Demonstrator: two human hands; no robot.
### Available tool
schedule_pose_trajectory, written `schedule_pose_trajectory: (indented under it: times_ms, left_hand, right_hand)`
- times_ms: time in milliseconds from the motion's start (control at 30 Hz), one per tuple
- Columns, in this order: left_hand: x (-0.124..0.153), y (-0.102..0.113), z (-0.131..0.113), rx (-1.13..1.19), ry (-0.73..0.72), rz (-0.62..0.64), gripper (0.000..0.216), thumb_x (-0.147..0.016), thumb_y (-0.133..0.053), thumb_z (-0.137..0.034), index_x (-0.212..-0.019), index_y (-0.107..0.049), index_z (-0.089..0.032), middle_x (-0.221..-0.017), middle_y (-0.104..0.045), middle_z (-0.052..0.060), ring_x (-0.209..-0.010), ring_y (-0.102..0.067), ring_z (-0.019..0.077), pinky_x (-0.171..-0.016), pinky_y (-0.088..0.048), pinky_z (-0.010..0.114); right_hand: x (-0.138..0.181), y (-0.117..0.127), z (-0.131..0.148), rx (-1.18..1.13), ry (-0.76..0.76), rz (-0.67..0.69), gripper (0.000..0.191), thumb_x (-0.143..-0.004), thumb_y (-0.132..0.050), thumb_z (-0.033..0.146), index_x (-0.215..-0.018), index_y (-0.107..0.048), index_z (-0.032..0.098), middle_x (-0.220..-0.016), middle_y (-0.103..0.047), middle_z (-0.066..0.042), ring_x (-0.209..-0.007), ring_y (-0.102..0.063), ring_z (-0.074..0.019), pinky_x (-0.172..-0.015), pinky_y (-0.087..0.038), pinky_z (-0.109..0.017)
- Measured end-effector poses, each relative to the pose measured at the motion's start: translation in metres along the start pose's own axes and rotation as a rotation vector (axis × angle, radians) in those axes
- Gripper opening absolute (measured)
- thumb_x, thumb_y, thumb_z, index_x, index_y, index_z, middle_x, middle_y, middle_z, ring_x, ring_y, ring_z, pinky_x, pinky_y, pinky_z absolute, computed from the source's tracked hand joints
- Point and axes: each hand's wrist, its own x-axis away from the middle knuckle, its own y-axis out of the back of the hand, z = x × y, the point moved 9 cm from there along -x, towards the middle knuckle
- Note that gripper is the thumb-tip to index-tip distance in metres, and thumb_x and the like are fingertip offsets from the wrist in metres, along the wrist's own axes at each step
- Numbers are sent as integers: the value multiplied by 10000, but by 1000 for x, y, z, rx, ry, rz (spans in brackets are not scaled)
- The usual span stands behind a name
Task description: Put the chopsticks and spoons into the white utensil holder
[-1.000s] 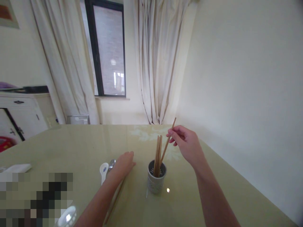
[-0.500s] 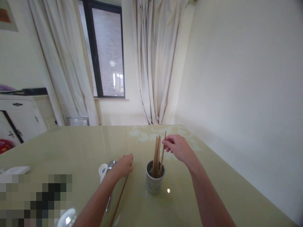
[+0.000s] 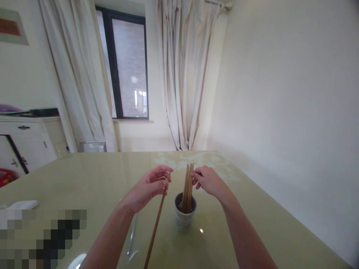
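Left hand (image 3: 147,188) pinches the top of one wooden chopstick (image 3: 157,222), which slants down toward the near edge of the table (image 3: 84,175). Right hand (image 3: 207,181) has fingertips closed on the upright chopstick bundle (image 3: 187,183) in the holder (image 3: 184,216), centre of table. Best to grip high, tip the stick upright and keep the cup steady. Sticks are thin, straight, brown; holder is white, cylindrical, perforated; tabletop glossy green. Metal spoon (image 3: 131,239) lies near left.

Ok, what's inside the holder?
The holder has a bundle of wooden chopsticks standing upright; the right hand touches their tops. Their lower ends are hidden by its wall.
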Motion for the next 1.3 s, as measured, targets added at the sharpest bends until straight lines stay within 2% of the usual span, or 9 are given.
schedule_pose_trajectory:
  times_ms: [100, 200, 300, 400, 567, 767, 933, 1100, 1300]
  left_hand:
    - [1, -3, -17, 37, -104, -113, 416, -787, -904, -328, -1168, -749, -265, -979, -645, -5, -794, -605, 99, -711, -555, 231]
    - [4, -12, -30, 29, -198, -181, 412, -803, -889, -332, -1175, -729, -257, -994, -672, -8, -764, -619, 92, -703, -571, 233]
    - [8, -26, -42, -26, -298, -218, 411, -828, -870, -353, -1186, -697, -246, -981, -695, -5, -792, -650, 116, -714, -603, 254]
    - [15, -41, -53, -80, -386, -243, 419, -852, -849, -367, -1205, -661, -246, -946, -705, -5, -840, -676, 144, -732, -630, 277]
    - [24, -50, -63, -116, -468, -317, 423, -858, -848, -384, -1197, -636, -248, -909, -705, -13, -884, -715, 155, -765, -627, 266]
    - [-2, -20, -25, -265, -311, -324, 492, -899, -754, -554, -1259, -652, -234, -1096, -737, 56, -946, -736, 202, -842, -647, 386]
    - [-20, -8, 51, -580, 64, 54, 556, -825, -817, -536, -1247, -703, -193, -1277, -757, 154, -1190, -711, 294, -1043, -556, 470]
    - [-12, -16, 74, -619, 221, 257, 666, -787, -834, -520, -1338, -666, -186, -1184, -784, 132, -1102, -731, 299, -954, -565, 446]
    - [-10, -18, 68, -691, 222, 237, 624, -777, -831, -506, -1308, -698, -205, -1138, -795, 99, -1046, -724, 286, -884, -560, 399]
  right_hand:
    - [6, 14, 0, 55, -28, -64, 332, -1039, -584, 274, -770, -755, 182, -776, -826, -60, -642, -769, -180, -605, -484, -275]
    - [18, 40, 11, 136, -24, -248, 339, -1050, -585, 295, -768, -744, 192, -768, -811, -51, -639, -744, -184, -649, -475, -303]
    - [36, 54, 41, -16, 134, -338, 351, -1076, -560, 368, -824, -739, 203, -792, -799, -30, -640, -715, -172, -668, -490, -307]
    - [54, 44, 75, -240, 320, -210, 314, -1054, -622, 470, -946, -782, 222, -857, -809, -22, -740, -732, -184, -678, -520, -292]
    - [66, 20, 99, -353, 379, -42, 131, -955, -774, 343, -1015, -817, 235, -869, -825, -9, -767, -736, -182, -678, -542, -278]
    - [59, 52, 75, -468, 345, -315, 216, -904, -806, 399, -993, -792, 202, -882, -828, -63, -781, -767, -215, -708, -615, -326]
    - [64, 92, 48, -521, 283, -576, 378, -856, -835, 545, -949, -755, 188, -868, -806, -95, -735, -777, -231, -614, -629, -317]
    - [49, 85, 36, -487, 214, -512, 399, -847, -810, 574, -929, -736, 191, -913, -812, -102, -773, -812, -257, -572, -622, -301]
    - [23, 55, 24, -281, 118, -353, 150, -920, -705, 332, -867, -741, 196, -806, -818, -66, -751, -816, -233, -587, -606, -284]
